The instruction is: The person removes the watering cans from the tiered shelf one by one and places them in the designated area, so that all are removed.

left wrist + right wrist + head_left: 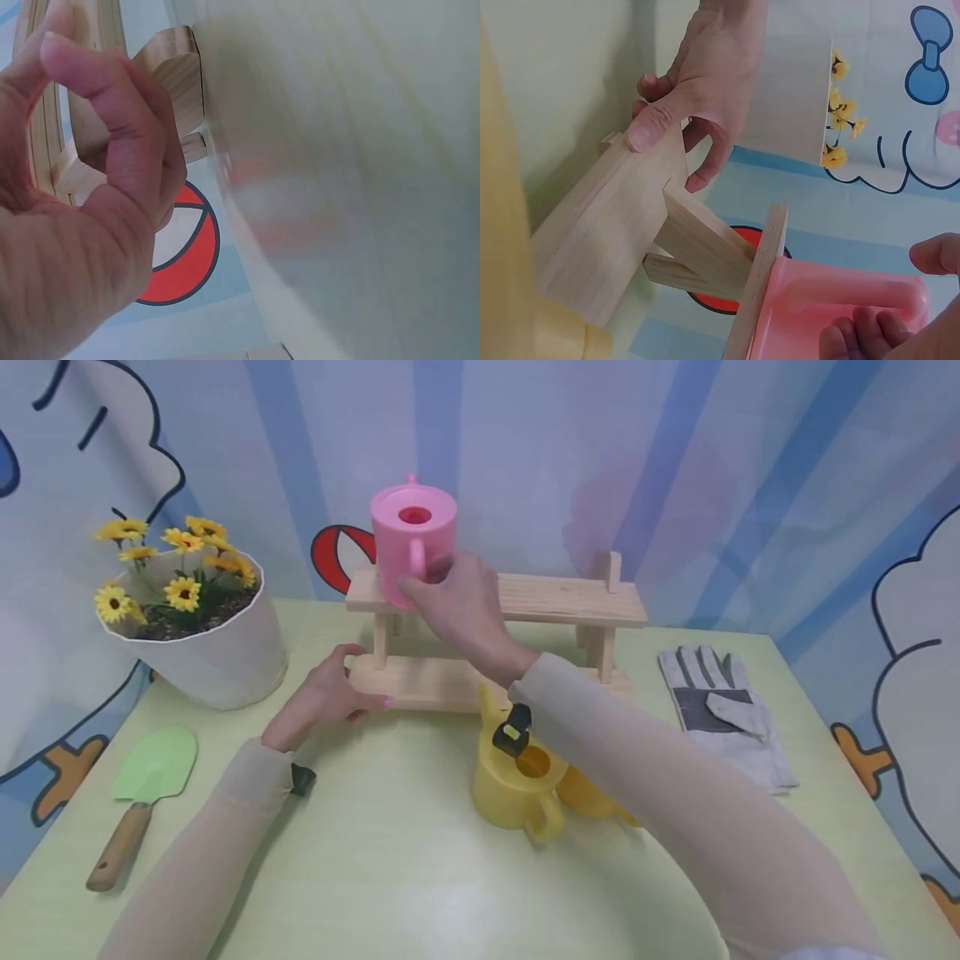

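A pink watering can (393, 547) stands upright on the left end of the upper board of a two-tier wooden stand (555, 596). My right hand (467, 610) holds it by the handle. In the right wrist view, the fingers curl at the pink handle (855, 291) while the thumb is lifted off it. My left hand (327, 685) grips the left end of the stand's lower board (611, 232), thumb along the front edge and fingers around the end. Below my right forearm, a yellow watering can (502, 785) sits on the table, with a second yellow can (588, 793) partly hidden behind it.
A white pot (217, 668) of yellow flowers (183, 593) stands at the back left. In front of it lies a green trowel (153, 764) with a wooden handle. Grey-and-white gloves (723, 718) lie on the right. A patterned curtain (510, 460) hangs behind the table.
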Tool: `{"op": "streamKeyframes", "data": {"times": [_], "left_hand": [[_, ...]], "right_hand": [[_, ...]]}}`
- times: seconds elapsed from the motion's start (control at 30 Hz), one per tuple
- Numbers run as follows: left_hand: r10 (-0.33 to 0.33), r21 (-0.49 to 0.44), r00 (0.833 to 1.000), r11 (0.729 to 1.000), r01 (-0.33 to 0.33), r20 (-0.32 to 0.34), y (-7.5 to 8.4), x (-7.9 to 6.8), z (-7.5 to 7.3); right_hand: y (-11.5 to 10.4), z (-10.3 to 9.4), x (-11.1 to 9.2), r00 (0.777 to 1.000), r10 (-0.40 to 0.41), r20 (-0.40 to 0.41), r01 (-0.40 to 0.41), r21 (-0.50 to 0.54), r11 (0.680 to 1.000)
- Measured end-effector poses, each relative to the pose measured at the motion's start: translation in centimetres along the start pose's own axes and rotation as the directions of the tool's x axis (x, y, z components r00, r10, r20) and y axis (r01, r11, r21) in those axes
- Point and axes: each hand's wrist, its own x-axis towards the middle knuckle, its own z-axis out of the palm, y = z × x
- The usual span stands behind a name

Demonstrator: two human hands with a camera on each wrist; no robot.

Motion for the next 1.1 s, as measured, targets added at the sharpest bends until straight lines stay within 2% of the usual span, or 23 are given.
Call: {"op": "streamKeyframes", "data": {"times": [0.27, 0.47, 0.83, 1.1], "left_hand": [[-0.008, -0.011, 1.0, 1.0, 0.008, 0.003, 0.1, 0.0, 0.2], [-0.012, 0.005, 1.0, 1.0, 0.012, -0.004, 0.0, 0.1, 0.3], [-0.003, 0.008, 1.0, 1.0, 0.003, -0.008, 0.3, -0.1, 0.2], [-0.001, 0.003, 1.0, 1.0, 0.001, -0.012, 0.2, 0.0, 0.2]], "right_hand": [[-0.5, 1.3, 1.0, 0.996, 0.082, -0.033, -0.079, 0.068, 0.995], [-0.6, 2.2, 1.6, 0.993, 0.109, -0.039, -0.103, 0.14, 0.985], [-0.3, 2.9, 2.7, 0.99, 0.138, 0.0, -0.131, 0.326, 0.936], [0.0, 3.3, 2.7, 0.986, 0.145, -0.079, -0.109, 0.347, 0.931]]}}
